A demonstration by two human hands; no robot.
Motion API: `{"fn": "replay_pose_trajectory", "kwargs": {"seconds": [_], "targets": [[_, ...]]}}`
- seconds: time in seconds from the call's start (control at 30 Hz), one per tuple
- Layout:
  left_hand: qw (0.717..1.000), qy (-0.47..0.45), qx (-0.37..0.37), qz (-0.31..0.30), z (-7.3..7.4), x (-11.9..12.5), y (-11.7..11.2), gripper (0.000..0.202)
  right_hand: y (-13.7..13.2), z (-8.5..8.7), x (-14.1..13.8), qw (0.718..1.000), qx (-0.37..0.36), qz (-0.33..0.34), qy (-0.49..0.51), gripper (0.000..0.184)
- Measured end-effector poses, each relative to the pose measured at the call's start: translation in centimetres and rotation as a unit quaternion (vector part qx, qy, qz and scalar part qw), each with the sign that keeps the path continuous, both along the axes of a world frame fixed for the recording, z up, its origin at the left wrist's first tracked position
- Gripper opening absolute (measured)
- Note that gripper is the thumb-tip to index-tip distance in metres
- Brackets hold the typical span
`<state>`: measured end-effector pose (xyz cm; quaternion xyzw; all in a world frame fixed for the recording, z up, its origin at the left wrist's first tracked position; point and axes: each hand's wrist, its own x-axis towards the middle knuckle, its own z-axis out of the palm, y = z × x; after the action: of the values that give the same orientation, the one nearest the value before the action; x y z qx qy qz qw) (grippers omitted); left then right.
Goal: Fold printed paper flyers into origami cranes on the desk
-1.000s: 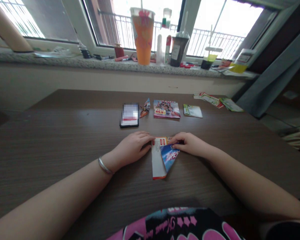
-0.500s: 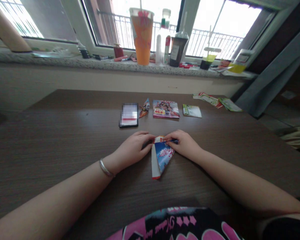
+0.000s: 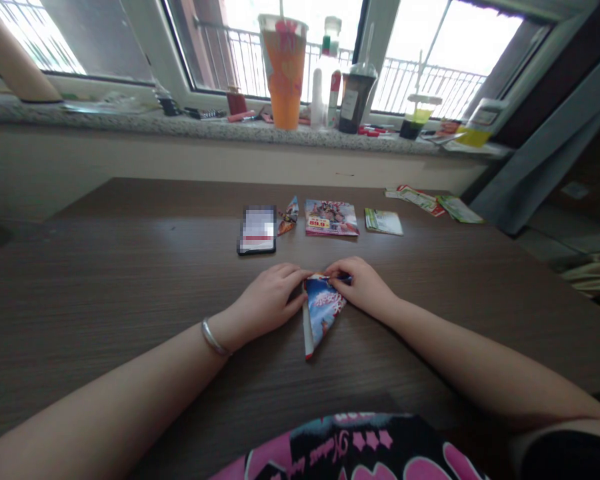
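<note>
A printed paper [image 3: 324,307], blue with red and white patterns, is folded into a narrow triangle whose tip points toward me. My left hand [image 3: 276,293] pinches its upper left edge between thumb and fingers. At the upper right edge, my right hand [image 3: 361,283] is closed on the same paper. A white strip with a red end runs down the paper's left side. Beyond my hands lie a folded colourful paper piece [image 3: 290,215] and a square printed leaflet [image 3: 331,219]. A phone [image 3: 257,230] with a blurred-out screen is left of them.
A small stack of green and white cards [image 3: 384,222] lies right of the leaflet. More paper strips [image 3: 423,200] are at the table's far right. Cups, among them a tall orange drink [image 3: 285,80], and bottles line the windowsill [image 3: 205,130] behind the brown table [image 3: 105,280].
The paper's top edge has been turned over and the white strip at its left looks narrower. My right hand has shifted slightly left and away from me.
</note>
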<state>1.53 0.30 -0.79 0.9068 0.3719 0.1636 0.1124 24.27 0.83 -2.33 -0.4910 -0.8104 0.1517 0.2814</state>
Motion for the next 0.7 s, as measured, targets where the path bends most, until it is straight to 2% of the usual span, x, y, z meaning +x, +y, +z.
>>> {"fn": "replay_pose_trajectory", "kwargs": {"seconds": [0.13, 0.33, 0.43, 0.7], "targets": [[1.0, 0.012, 0.0, 0.003, 0.2, 0.2, -0.2, 0.038, 0.0, -0.1, -0.2, 1.0, 0.02, 0.005, -0.019, 0.017], [0.997, 0.018, 0.003, 0.072, 0.4, 0.8, -1.1, 0.041, -0.4, -0.2, -0.6, 1.0, 0.017, 0.006, -0.008, 0.015], [0.997, 0.02, 0.006, 0.077, 0.3, 0.9, -1.3, 0.045, -0.6, -0.1, -0.7, 1.0, 0.003, 0.008, -0.002, 0.016], [0.986, 0.052, 0.034, 0.154, -0.1, 0.9, -1.3, 0.038, -0.5, -0.1, -0.8, 1.0, -0.004, 0.006, -0.002, 0.015]]}}
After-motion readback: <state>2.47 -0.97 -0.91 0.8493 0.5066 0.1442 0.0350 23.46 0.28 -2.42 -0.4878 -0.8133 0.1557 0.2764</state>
